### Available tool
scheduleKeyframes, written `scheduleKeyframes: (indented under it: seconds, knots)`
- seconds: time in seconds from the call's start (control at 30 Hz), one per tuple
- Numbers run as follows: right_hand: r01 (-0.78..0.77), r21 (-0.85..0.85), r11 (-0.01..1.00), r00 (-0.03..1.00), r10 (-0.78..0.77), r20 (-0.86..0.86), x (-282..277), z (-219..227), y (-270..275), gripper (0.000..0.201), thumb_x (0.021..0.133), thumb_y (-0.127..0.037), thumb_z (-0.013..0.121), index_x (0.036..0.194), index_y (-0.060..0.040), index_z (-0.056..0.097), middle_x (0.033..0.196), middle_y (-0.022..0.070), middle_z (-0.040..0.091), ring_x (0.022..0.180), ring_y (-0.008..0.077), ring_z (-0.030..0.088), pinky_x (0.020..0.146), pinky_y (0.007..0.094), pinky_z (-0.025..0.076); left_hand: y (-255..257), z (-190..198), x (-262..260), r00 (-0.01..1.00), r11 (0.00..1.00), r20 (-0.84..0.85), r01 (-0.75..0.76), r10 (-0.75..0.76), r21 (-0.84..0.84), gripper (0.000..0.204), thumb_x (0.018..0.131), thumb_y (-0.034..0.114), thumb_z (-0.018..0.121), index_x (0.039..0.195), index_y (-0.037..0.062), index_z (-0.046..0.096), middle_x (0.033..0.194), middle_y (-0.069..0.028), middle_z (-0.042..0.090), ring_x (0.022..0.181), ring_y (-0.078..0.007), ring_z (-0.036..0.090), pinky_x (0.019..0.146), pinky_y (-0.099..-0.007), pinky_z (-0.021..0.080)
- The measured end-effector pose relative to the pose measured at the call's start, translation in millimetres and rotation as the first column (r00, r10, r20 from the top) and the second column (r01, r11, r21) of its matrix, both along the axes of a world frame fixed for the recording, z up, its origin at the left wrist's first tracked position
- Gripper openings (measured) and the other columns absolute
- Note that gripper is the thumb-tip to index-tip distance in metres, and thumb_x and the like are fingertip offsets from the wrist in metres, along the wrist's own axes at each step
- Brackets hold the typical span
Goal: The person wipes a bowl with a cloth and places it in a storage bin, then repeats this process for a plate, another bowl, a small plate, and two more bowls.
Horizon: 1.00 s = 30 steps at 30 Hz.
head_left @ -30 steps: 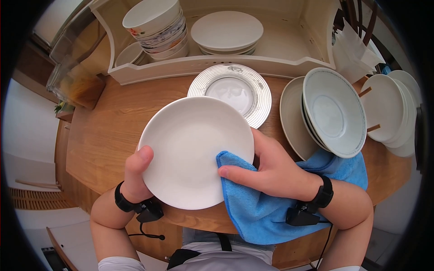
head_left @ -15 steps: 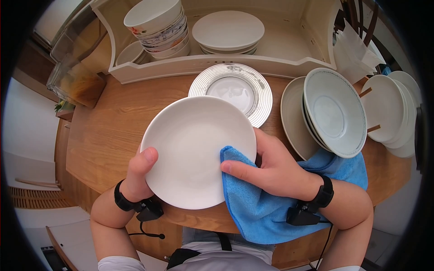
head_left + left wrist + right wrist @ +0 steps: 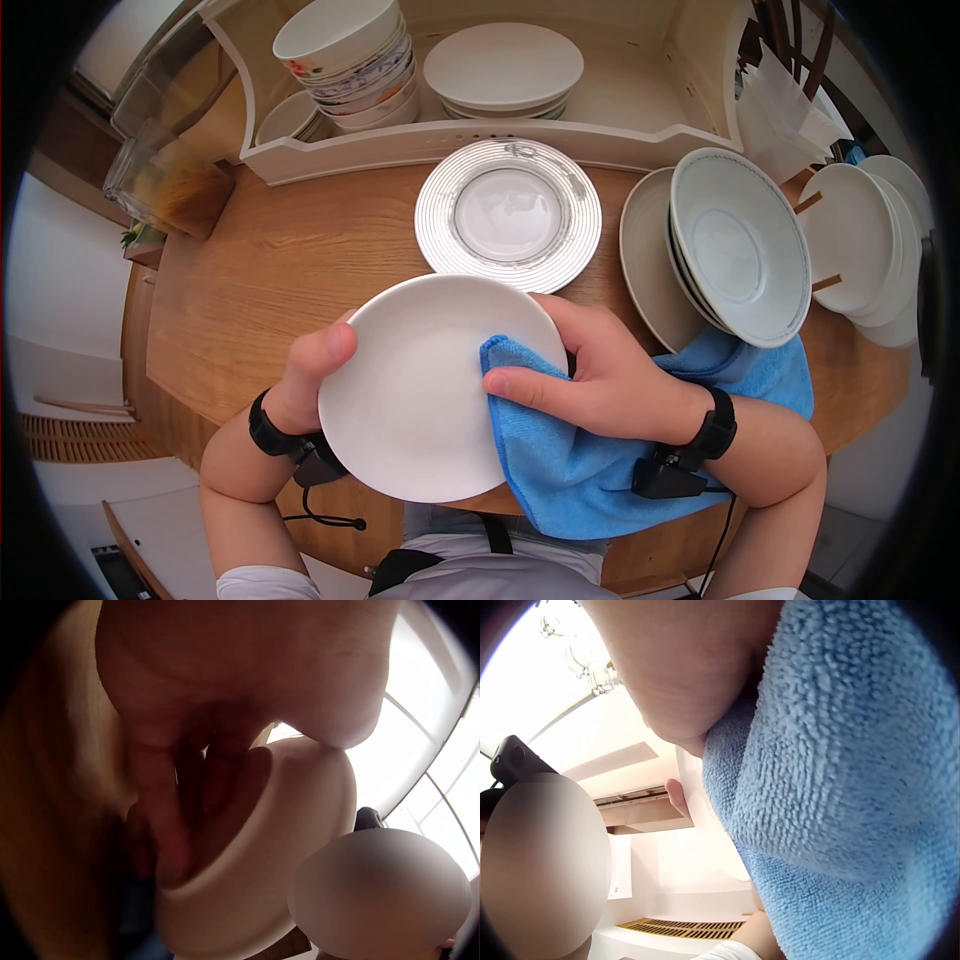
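Note:
A plain white plate point(image 3: 410, 400) is held tilted up in front of the person, over the table's near edge. The left hand point(image 3: 318, 365) grips its left rim, thumb at the front; in the left wrist view its fingers point(image 3: 169, 817) reach behind the plate point(image 3: 277, 832). On the right side, the right hand point(image 3: 615, 380) pinches a blue microfibre cloth point(image 3: 575, 490) against the plate, thumb on the front face. The cloth point(image 3: 840, 787) drapes below this hand and fills much of the right wrist view. Just beyond lies a silver-ringed plate point(image 3: 437, 217).
A tan plate point(image 3: 640, 260) and stacked pale bowls point(image 3: 735, 250) lean at the right, by the cloth's far end. White plates point(image 3: 850, 230) stand in a rack farther right. Behind, a cream shelf unit point(image 3: 640, 148) holds patterned bowls point(image 3: 350, 75) and white plates point(image 3: 500, 65).
The white plate has come down toward the person and tipped back, uncovering more of the silver-ringed plate. The left hand has shifted slightly; the right hand still pinches the cloth on the plate.

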State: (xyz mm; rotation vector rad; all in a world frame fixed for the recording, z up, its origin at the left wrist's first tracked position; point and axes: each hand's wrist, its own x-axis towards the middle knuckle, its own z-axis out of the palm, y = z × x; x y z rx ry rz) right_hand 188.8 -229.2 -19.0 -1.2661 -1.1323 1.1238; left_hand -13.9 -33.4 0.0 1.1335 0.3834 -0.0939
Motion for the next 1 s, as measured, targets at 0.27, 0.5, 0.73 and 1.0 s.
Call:
scheduleKeyframes:
  seconds: [0.27,0.5,0.73,1.0]
  knots:
    - [0.087,0.04,0.995,0.996,-0.086,-0.019,-1.6,-5.1,2.9,0.05,0.092,-0.028,0.074,0.127,0.0022,0.054,0.115,0.0128,0.066,0.105,0.017,0.063,0.09,0.0311,0.051,3.0,-8.6,-5.5,0.986,0.985,0.053,-0.155,0.16,-0.079,0.086,0.089,0.063,0.055,0.143,-0.0037,0.044,0.133,-0.0217,0.06,0.118,-0.0284,0.062,0.098,-0.0385,0.051]
    - [0.085,0.044,0.995,0.994,-0.081,-0.073,-1.2,-4.1,4.5,0.058,0.091,-0.028,0.075,0.133,0.0035,0.05,0.122,0.0133,0.063,0.111,0.0179,0.06,0.096,0.0323,0.049,-4.6,-4.7,-6.3,0.974,0.973,0.099,-0.214,0.205,0.085,0.085,0.091,0.065,0.048,0.142,-0.0024,0.046,0.133,-0.0231,0.06,0.118,-0.0315,0.062,0.097,-0.0425,0.054]
    - [0.063,0.018,0.998,0.991,-0.061,-0.116,-0.5,-1.6,3.8,0.066,0.091,-0.028,0.075,0.142,0.0031,0.045,0.131,0.0148,0.06,0.12,0.0193,0.057,0.102,0.0332,0.046,-6.8,-2.2,-4.6,0.96,0.967,0.19,-0.229,0.206,0.11,0.085,0.091,0.064,0.05,0.143,-0.0025,0.044,0.134,-0.0237,0.059,0.119,-0.0318,0.062,0.097,-0.0429,0.054]
    - [0.03,-0.024,0.999,0.992,-0.033,-0.123,1.6,2.3,3.7,0.067,0.092,-0.028,0.074,0.142,0.0035,0.044,0.13,0.015,0.061,0.118,0.0193,0.058,0.101,0.033,0.047,-8.4,3.0,-2.0,0.964,0.969,0.183,-0.216,0.193,0.117,0.087,0.088,0.062,0.056,0.143,-0.0031,0.044,0.135,-0.024,0.058,0.12,-0.0325,0.061,0.097,-0.0436,0.053]
